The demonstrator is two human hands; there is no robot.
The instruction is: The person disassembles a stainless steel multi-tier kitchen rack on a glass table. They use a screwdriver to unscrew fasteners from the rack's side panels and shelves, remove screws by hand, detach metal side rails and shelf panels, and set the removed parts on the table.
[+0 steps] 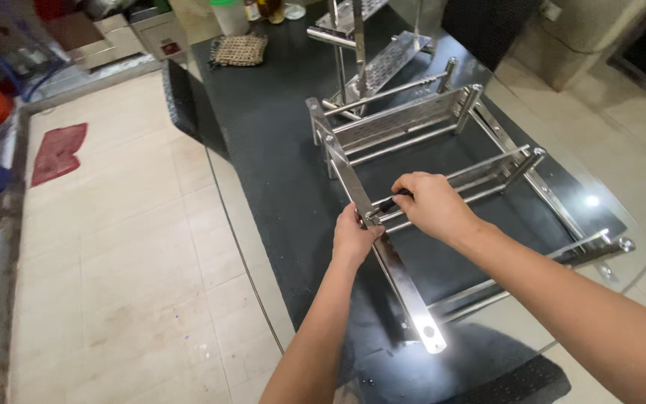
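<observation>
A stainless steel rack frame [443, 123] lies on its side on a black mat over a glass table [622, 277]. My left hand [353, 238] grips its long flat side bar [401, 288] from the outside, near a joint. My right hand [431, 203] is closed around a dark-handled tool [392, 203] whose tip meets that joint on the bar. Round crossbars and perforated shelf plates span the frame beyond my hands.
More loose steel rack parts [383, 60] stand at the far end of the table. A woven coaster [239, 50] and bottles sit at the far edge. A tiled floor [114, 224] lies left, with a red mat [57, 152] and a black chair back [192, 105].
</observation>
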